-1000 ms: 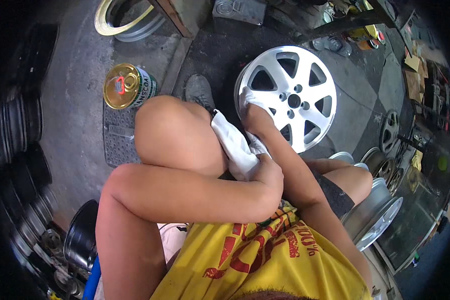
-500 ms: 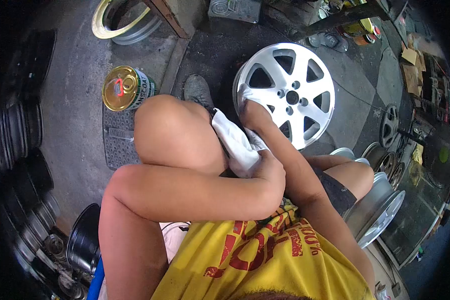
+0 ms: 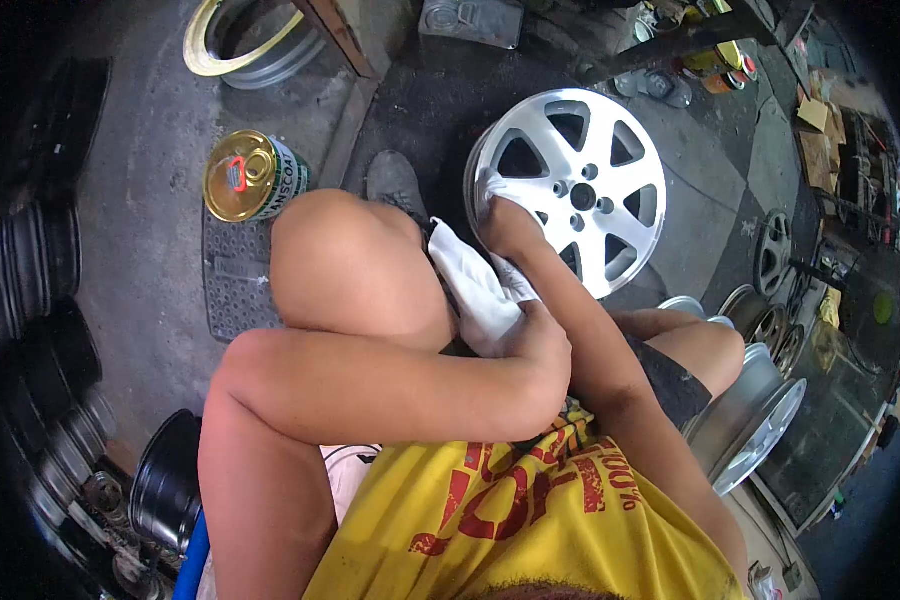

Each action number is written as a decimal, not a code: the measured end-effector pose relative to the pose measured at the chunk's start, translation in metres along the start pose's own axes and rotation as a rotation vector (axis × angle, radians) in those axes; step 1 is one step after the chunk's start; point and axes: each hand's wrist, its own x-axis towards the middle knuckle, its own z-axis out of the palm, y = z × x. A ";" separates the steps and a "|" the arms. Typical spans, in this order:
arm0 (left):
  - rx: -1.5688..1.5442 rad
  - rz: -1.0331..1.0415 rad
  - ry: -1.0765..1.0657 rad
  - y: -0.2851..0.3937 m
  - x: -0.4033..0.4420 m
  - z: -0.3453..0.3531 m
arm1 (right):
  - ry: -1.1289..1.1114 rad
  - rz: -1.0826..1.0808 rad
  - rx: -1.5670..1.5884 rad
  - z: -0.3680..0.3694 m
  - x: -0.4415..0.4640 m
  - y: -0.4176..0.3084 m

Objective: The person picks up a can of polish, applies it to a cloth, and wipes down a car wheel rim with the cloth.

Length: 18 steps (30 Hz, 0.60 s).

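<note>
A silver-white alloy wheel (image 3: pixel 605 240) with several spokes lies on the dark floor, its face turned up. At its left rim, my right hand (image 3: pixel 510 228) presses a thin white cloth (image 3: pixel 515 188) against the edge, some fingers hidden under the fabric. Closer to my body, my left hand (image 3: pixel 542 340) grips a larger white cloth (image 3: pixel 470 285) beside my left knee. Whether the two pieces of cloth are joined behind my right forearm cannot be made out.
A gold-lidded can (image 3: pixel 242 178) stands left of my knee by a textured black mat (image 3: pixel 238 275). Another rim (image 3: pixel 275 65) lies at the upper left. Stacked dark wheels (image 3: pixel 45 260) line the left side; more silver wheels (image 3: pixel 765 435) are at the right. A metal container (image 3: pixel 470 20) sits at the top.
The view has shifted slightly, so the wheel appears a little farther left. Both hands keep nearly the same places on the cloth.
</note>
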 end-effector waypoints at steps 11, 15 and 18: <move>0.064 0.169 -0.125 0.003 0.022 0.015 | 0.107 0.012 0.058 0.025 -0.006 0.005; 0.069 0.138 -0.144 0.008 0.026 0.020 | 0.097 -0.018 0.046 0.009 0.005 0.004; 0.017 0.165 -0.164 -0.002 0.015 0.007 | 0.001 0.007 0.004 0.015 0.005 0.005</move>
